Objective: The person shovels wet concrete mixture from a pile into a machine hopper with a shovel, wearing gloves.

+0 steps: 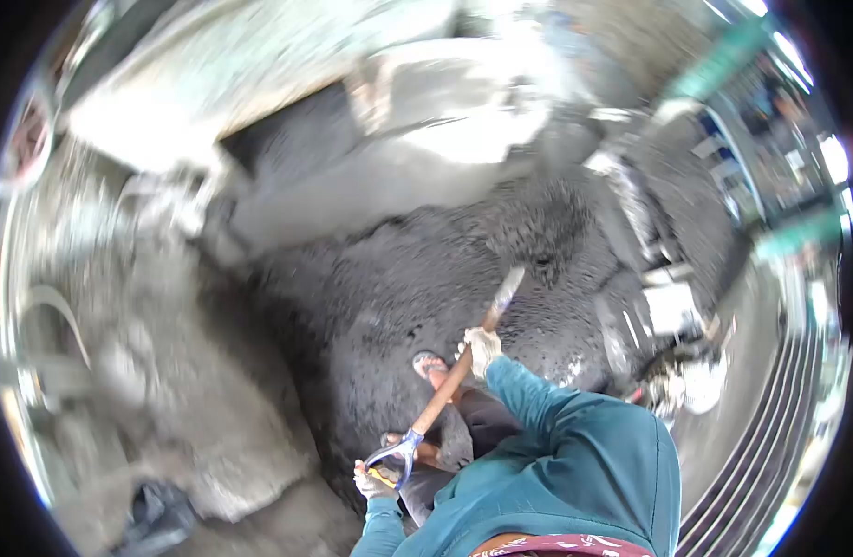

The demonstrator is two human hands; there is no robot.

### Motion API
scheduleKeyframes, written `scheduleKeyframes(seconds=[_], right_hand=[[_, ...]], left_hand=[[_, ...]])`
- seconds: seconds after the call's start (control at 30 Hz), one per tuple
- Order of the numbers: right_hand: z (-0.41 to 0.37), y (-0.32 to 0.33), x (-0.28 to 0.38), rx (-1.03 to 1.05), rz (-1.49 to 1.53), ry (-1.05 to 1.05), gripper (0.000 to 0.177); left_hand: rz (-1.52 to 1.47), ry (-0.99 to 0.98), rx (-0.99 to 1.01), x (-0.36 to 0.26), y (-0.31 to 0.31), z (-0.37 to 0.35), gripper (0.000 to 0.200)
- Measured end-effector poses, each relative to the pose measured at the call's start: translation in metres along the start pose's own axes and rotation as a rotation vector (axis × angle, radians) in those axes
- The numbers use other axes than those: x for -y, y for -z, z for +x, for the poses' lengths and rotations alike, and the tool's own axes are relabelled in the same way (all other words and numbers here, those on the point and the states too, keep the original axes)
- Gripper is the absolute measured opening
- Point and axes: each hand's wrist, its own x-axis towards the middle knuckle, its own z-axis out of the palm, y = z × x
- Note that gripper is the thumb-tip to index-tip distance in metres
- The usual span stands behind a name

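Note:
A shovel runs diagonally across the view, with a wooden shaft (442, 399) and a blue and white D-shaped handle (408, 446). My left hand (374, 480), in a pale glove, is closed round the grip of that handle. Farther up, my gloved right hand (482, 350) wraps the shaft near its metal socket (508, 287). Beyond the socket lies a dark, wet-looking granular heap (538, 227); the blade cannot be made out against it. My feet, in sandals (430, 363), stand on the dark ground beside the shaft.
A grey wall-like ledge (371, 190) borders the dark material ahead. Rough grey mounds (203, 399) rise on the left, with a black plastic bag (157, 515) near the bottom. At right are a white container (672, 309), pale clutter (691, 381) and ribbed panels (747, 464). Edges are motion-blurred.

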Motion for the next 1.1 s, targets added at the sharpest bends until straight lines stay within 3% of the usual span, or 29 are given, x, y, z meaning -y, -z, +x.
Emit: scheduleKeyframes(seconds=[0.1, 0.17, 0.23, 0.27, 0.3, 0.33, 0.37, 0.4, 0.43, 0.47, 0.57, 0.63, 0.7, 0.77, 0.8, 0.83, 0.9, 1.0, 1.03, 1.07, 1.1], right_hand=[[-0.029, -0.013, 0.149, 0.272, 0.298, 0.114, 0.016], [-0.055, -0.024, 0.255, 0.474, 0.417, 0.25, 0.02], [-0.084, -0.026, 0.349, 0.525, 0.547, 0.417, 0.016], [-0.068, -0.019, 0.388, 0.57, 0.638, 0.471, 0.012], [-0.077, -0.01, 0.426, 0.531, 0.691, 0.518, 0.009], [-0.126, 0.013, 0.477, 0.527, 0.757, 0.669, 0.008], [-0.121, 0.035, 0.494, 0.597, 0.797, 0.684, 0.009], [-0.123, 0.055, 0.502, 0.558, 0.777, 0.754, 0.005], [-0.128, 0.077, 0.501, 0.552, 0.784, 0.742, 0.003], [-0.129, 0.098, 0.496, 0.488, 0.754, 0.746, 0.004], [-0.125, 0.135, 0.458, 0.281, 0.661, 0.79, 0.008], [-0.123, 0.14, 0.422, 0.409, 0.612, 0.836, 0.006], [-0.168, 0.11, 0.381, 0.386, 0.583, 0.848, 0.012], [-0.178, 0.089, 0.342, 0.567, 0.561, 0.757, 0.021], [-0.187, 0.075, 0.322, 0.603, 0.541, 0.71, 0.021], [-0.179, 0.063, 0.296, 0.625, 0.507, 0.633, 0.019], [-0.16, 0.04, 0.241, 0.658, 0.447, 0.499, 0.016], [-0.125, -0.004, 0.128, 0.536, 0.227, 0.271, 0.009], [-0.1, -0.013, 0.083, 0.453, 0.18, 0.12, 0.01], [-0.073, -0.012, 0.034, 0.503, 0.137, -0.079, 0.012], [-0.084, -0.021, -0.008, 0.469, 0.09, -0.221, 0.011]], left_hand=[[0.172, -0.218, 0.15, -0.053, -0.145, -0.049, 0.055], [0.097, -0.583, -0.037, -0.073, -0.296, -0.166, 0.043], [0.452, -0.894, 0.804, -0.108, -0.345, -0.16, 0.043], [0.346, -1.035, 0.958, -0.101, -0.395, -0.21, 0.046], [0.488, -1.076, 1.116, -0.109, -0.419, -0.216, 0.043], [0.758, -1.758, 1.191, -0.103, -0.475, -0.263, 0.05], [0.803, -2.076, 1.415, -0.1, -0.502, -0.292, 0.057], [1.166, -2.147, 1.452, -0.093, -0.515, -0.324, 0.051], [1.165, -2.415, 1.435, -0.074, -0.523, -0.332, 0.053], [1.274, -2.545, 1.43, -0.054, -0.523, -0.324, 0.056], [1.24, -2.466, 1.567, -0.01, -0.493, -0.271, 0.045], [1.211, -2.302, 1.547, -0.011, -0.45, -0.252, 0.039], [1.213, -1.921, 1.619, -0.024, -0.397, -0.224, 0.044], [1.164, -1.441, 1.614, -0.037, -0.33, -0.193, 0.045], [0.756, -1.329, 1.34, -0.029, -0.299, -0.223, 0.048], [0.748, -0.9, 1.17, -0.036, -0.268, -0.23, 0.056], [0.422, -0.445, 0.701, -0.029, -0.203, -0.171, 0.053], [0.13, -0.1, 0.374, -0.01, -0.086, -0.068, 0.05], [0.113, -0.132, 0.481, -0.004, -0.052, -0.063, 0.046], [-0.003, -0.233, 0.261, 0.009, -0.031, -0.066, 0.039], [-0.116, -0.245, 0.174, 0.025, 0.007, -0.066, 0.036]])
